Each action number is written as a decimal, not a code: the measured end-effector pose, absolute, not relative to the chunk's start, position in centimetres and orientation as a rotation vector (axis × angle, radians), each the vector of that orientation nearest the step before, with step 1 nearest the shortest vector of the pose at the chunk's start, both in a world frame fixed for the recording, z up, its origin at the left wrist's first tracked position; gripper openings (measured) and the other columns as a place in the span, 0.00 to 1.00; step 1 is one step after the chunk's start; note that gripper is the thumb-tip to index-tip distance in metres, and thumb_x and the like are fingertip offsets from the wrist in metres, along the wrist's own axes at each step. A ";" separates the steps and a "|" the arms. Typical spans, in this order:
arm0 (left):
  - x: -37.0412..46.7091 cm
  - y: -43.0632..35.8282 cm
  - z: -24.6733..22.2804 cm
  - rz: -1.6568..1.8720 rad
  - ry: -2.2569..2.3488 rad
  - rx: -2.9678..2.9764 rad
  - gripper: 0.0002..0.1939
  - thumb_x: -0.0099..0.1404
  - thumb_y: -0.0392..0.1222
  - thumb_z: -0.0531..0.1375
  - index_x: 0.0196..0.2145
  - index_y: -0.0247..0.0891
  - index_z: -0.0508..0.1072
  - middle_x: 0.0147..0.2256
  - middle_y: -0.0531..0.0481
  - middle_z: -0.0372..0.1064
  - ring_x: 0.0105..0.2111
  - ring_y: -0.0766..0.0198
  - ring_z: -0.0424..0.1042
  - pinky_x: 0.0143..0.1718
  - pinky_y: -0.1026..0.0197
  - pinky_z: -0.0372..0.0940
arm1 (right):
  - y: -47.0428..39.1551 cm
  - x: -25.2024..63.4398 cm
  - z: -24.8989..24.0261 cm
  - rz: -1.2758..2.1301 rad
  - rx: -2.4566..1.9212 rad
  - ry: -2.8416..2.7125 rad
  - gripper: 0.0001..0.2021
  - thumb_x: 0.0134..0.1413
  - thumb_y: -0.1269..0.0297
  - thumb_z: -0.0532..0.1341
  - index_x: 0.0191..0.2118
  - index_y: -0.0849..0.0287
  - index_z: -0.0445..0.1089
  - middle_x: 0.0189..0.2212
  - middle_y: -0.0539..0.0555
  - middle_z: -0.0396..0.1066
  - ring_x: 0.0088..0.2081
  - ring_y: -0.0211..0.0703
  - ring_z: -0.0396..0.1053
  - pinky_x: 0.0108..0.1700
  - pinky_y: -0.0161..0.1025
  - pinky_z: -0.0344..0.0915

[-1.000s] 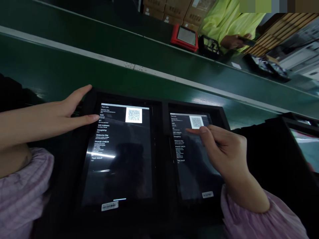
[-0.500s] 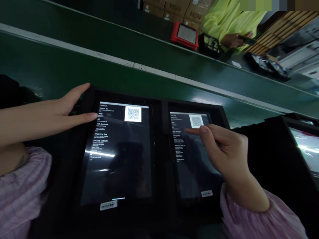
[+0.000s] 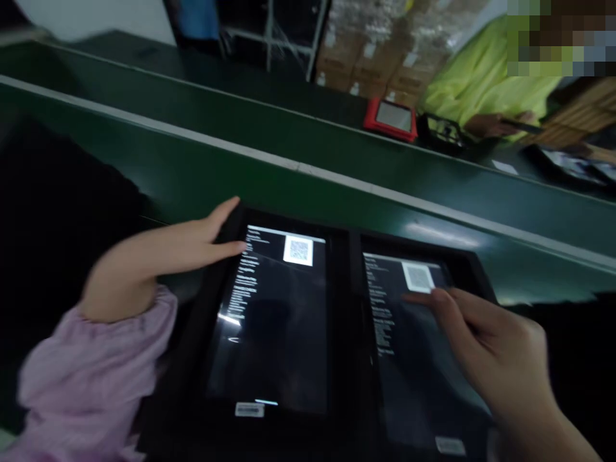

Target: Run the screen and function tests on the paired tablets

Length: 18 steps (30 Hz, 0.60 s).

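Observation:
Two tablets lie side by side in a black tray (image 3: 353, 308), each lit with white text and a QR code. On the edge beside the left tablet (image 3: 283, 327) rests my left hand (image 3: 212, 234), its thumb and fingers gripping the tray's upper left corner. Over the right tablet (image 3: 414, 378) is my right hand (image 3: 495, 340), index finger pointing at the screen below the QR code, the other fingers curled. Nothing shows in its grasp; whether the fingertip touches the glass is unclear. Small barcode labels sit below both screens.
Beyond the tray runs a green bench with a pale metal strip (image 3: 269, 157). On its far side are a red-framed device (image 3: 392, 119) and a black tray (image 3: 440, 130), near a person in yellow (image 3: 491, 77) holding a dark object. Cartons (image 3: 375, 58) stand behind.
The view has swung left, so the tray, both hands and the background appear farther right and lower. Both hands keep their places on the tray and over the right tablet.

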<state>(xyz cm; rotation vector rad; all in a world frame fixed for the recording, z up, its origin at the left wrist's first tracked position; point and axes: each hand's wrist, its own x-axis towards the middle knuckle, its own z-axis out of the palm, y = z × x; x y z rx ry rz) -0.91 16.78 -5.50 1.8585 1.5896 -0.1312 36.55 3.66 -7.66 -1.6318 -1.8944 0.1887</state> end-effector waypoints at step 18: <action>-7.1 4.9 -2.0 0.553 1.591 1.805 0.39 0.62 0.66 0.57 0.68 0.51 0.67 0.61 0.49 0.73 0.59 0.47 0.73 0.61 0.48 0.67 | -8.5 32.2 -7.5 0.763 -1.570 -2.061 0.17 0.69 0.50 0.57 0.32 0.51 0.72 0.29 0.52 0.73 0.28 0.41 0.71 0.27 0.37 0.70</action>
